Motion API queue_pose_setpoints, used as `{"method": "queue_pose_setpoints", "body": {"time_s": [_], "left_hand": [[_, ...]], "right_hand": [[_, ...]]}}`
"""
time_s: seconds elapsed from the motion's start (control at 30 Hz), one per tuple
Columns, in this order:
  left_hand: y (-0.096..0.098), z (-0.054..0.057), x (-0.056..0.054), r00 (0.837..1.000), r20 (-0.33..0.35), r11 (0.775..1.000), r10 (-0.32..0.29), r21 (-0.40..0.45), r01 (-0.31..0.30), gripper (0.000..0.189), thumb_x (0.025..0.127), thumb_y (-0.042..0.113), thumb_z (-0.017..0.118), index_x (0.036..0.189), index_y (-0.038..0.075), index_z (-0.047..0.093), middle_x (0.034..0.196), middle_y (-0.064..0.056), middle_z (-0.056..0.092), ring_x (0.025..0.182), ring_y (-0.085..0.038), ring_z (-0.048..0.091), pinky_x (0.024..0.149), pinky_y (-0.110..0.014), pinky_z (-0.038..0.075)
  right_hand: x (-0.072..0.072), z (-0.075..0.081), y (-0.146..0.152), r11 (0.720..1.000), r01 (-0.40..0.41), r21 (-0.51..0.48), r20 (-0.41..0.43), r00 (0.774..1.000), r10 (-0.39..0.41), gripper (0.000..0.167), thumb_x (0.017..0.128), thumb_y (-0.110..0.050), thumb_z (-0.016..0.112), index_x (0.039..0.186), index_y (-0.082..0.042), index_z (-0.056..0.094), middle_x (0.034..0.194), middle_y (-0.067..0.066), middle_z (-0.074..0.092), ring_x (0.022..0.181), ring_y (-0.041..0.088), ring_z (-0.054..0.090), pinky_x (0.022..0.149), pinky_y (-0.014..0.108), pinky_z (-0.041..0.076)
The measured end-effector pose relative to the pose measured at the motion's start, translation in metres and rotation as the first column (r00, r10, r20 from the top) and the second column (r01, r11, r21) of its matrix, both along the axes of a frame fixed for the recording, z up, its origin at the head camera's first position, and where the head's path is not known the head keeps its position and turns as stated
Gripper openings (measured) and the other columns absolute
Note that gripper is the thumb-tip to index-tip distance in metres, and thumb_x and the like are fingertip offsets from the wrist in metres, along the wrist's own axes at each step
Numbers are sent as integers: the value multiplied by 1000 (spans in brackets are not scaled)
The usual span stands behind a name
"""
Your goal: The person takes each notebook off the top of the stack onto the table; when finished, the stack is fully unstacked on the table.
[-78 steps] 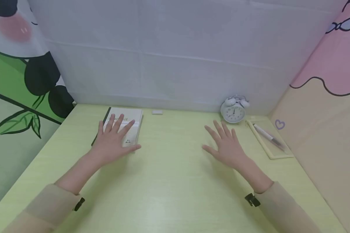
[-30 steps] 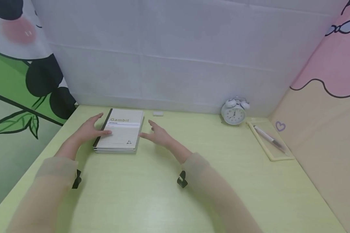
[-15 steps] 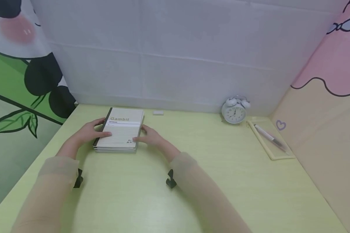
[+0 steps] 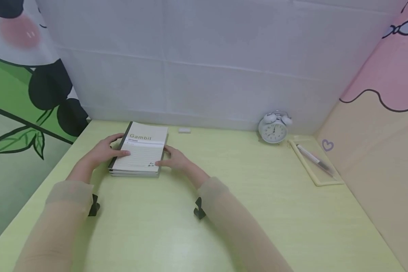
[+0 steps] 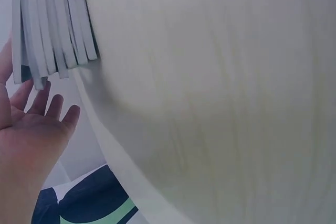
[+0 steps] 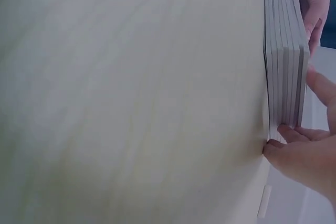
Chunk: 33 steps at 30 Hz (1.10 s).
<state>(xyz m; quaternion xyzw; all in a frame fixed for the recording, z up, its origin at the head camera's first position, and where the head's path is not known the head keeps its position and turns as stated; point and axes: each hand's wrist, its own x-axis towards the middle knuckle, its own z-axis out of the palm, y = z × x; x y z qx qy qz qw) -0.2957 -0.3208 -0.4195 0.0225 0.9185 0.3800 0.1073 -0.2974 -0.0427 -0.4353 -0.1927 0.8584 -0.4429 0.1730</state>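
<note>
A stack of several white notebooks (image 4: 141, 156) with dark spines lies at the back left of the table, the top cover printed "Gambit". My left hand (image 4: 102, 153) holds the stack at its spine side, thumb on the top cover. In the left wrist view the top notebooks (image 5: 23, 30) stand slightly fanned from the others, near the fingers of my left hand (image 5: 31, 135). At the opposite edge my right hand (image 4: 176, 160) grips the stack, its thumb over the lower right corner of the cover. The right wrist view shows its fingers (image 6: 291, 134) against the page edges.
A small white block (image 4: 184, 130) lies behind the stack, close to the back wall. A white twin-bell alarm clock (image 4: 273, 130) stands at the back right of the pale table (image 4: 190, 234). Beside it lies a yellow-edged clear pouch (image 4: 329, 184) with a pen (image 4: 314, 158).
Both hands have come from spread open over the table to the two sides of the stack. The right hand has moved left and closed on it; the top notebook's far edge has shifted slightly backward.
</note>
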Motion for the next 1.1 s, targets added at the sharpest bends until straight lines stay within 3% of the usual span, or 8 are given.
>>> {"method": "queue_pose_setpoints", "body": {"time_s": [0.17, 0.33, 0.47, 0.9, 1.1], "left_hand": [[1, 7, 1, 998, -66, 1000, 7, -21, -9, 96, 80, 50, 69, 152, 11, 17, 147, -27, 27, 131, -45, 26, 103, -63, 25], [3, 15, 1, 993, -121, 999, -2, -52, -4, 87, 82, 46, 69, 148, 5, 28, 133, -25, 42, 119, -39, 37, 96, -55, 33], [7, 21, 0, 993, -118, 998, -17, -67, 9, 88, 82, 47, 69, 147, 5, 29, 132, -24, 44, 116, -37, 38, 91, -50, 35], [26, 38, 5, 984, -149, 991, -97, -107, 81, 86, 81, 43, 72, 146, 4, 31, 126, -19, 50, 108, -31, 40, 77, -37, 36], [43, 46, 9, 978, -154, 988, -140, -92, 126, 87, 81, 37, 74, 148, 5, 28, 122, -18, 50, 103, -30, 40, 74, -36, 34]], "right_hand": [[3, 6, 1, 1000, -4, -13, -27, 1000, 4, 82, 80, -22, 76, 148, -15, 30, 148, 3, 40, 139, 22, 31, 113, 40, 23], [4, 14, 4, 998, 16, -55, -33, 999, -18, 79, 78, -14, 77, 146, -14, 35, 131, 5, 56, 132, 25, 40, 110, 42, 29], [4, 19, 10, 995, 43, -95, -18, 999, -45, 79, 78, -11, 76, 146, -14, 36, 125, 3, 60, 129, 22, 44, 107, 43, 33], [9, 47, 47, 994, 39, -102, -62, 997, -45, 78, 80, -13, 74, 147, -16, 34, 134, 4, 55, 130, 21, 44, 106, 44, 34], [12, 56, 66, 982, 36, -188, -29, 999, -42, 84, 79, -5, 74, 149, -16, 29, 130, 8, 57, 128, 23, 45, 104, 43, 38]]}}
